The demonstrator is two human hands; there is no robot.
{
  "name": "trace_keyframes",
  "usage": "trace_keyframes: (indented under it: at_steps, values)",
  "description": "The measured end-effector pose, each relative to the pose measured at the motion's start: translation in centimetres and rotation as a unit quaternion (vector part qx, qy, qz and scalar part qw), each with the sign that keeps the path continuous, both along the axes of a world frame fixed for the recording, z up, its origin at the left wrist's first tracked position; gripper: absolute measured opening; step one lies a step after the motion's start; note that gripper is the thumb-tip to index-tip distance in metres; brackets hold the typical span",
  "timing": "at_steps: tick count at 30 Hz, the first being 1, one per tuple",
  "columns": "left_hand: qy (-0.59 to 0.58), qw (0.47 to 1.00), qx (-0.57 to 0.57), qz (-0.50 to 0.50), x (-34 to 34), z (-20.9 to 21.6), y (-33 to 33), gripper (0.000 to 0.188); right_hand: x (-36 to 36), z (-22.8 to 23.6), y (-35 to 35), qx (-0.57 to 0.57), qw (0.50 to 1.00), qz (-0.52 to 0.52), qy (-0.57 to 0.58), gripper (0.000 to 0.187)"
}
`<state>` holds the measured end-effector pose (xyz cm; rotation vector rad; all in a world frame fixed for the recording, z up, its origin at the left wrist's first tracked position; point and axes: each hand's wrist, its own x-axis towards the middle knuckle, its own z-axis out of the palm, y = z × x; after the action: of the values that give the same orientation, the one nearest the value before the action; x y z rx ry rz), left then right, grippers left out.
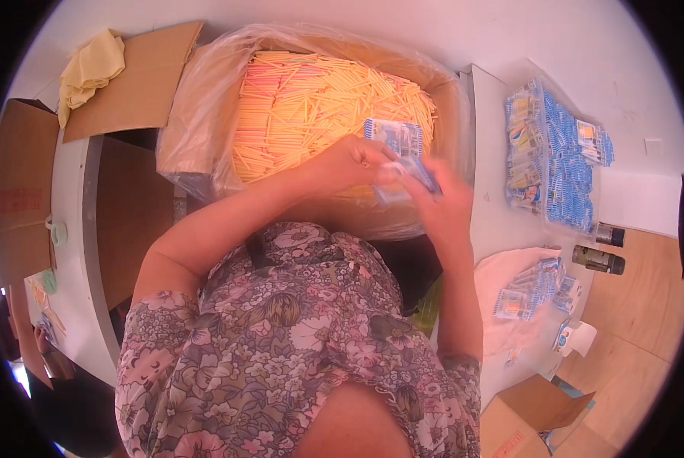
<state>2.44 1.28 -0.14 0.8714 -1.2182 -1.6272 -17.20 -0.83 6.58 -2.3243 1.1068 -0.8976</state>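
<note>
Both of my hands meet over the near right part of a plastic-lined carton (pixel 181 149) filled with thin yellow, orange and pink sticks (pixel 311 107). Between them is a small blue-and-clear plastic packet (pixel 403 137), its striped upper edge standing above the fingers. My left hand (pixel 349 162) is closed at the packet's left side, fingers bent in. On its lower right side, my right hand (pixel 442 195) pinches the packet, thumb and fingers together. Motion smears the fingertips and the packet's lower part, so what else lies between them is hidden.
To the right, a clear bin (pixel 540 164) holds many blue packets. Nearer, more packets (pixel 532 294) lie on a pink cloth (pixel 494 336), beside dark-capped bottles (pixel 597 259). An open carton (pixel 517 412) stands low right. Far left are cardboard (pixel 136 84), a yellow cloth (pixel 90 72) and another person's arm (pixel 23 328).
</note>
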Motion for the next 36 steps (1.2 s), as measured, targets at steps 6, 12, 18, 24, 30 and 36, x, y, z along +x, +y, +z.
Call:
trace_keyframes:
  at_steps: [6,12,18,24,30,36]
  values:
    - [-0.518,0.771,-0.341,0.148,-0.2,-0.5,-2.4,0.019,-15.6,2.0,3.9,0.22,0.943,-0.224,-0.114,0.019]
    - [-0.645,0.685,-0.321,0.109,-2.6,-1.9,-8.3,0.036,-30.3,2.1,8.7,0.192,0.891,-0.407,-0.065,0.015]
    - [-0.538,0.798,-0.245,0.121,0.0,-4.9,-9.6,0.036,-33.2,-4.3,7.6,0.065,0.868,-0.473,0.137,0.031]
    - [-0.508,0.804,-0.239,0.197,0.2,-4.0,-9.0,0.027,-31.1,-2.4,8.7,-0.176,0.835,-0.463,0.24,0.036]
    - [-0.489,0.807,-0.267,0.194,-1.1,-2.9,-8.6,0.014,-20.8,0.2,6.6,-0.278,0.877,-0.352,0.174,0.022]
    - [-0.16,0.978,-0.103,0.082,-1.6,0.3,-4.0,0.012,-4.9,-1.8,1.0,0.256,0.951,-0.11,-0.13,0.023]
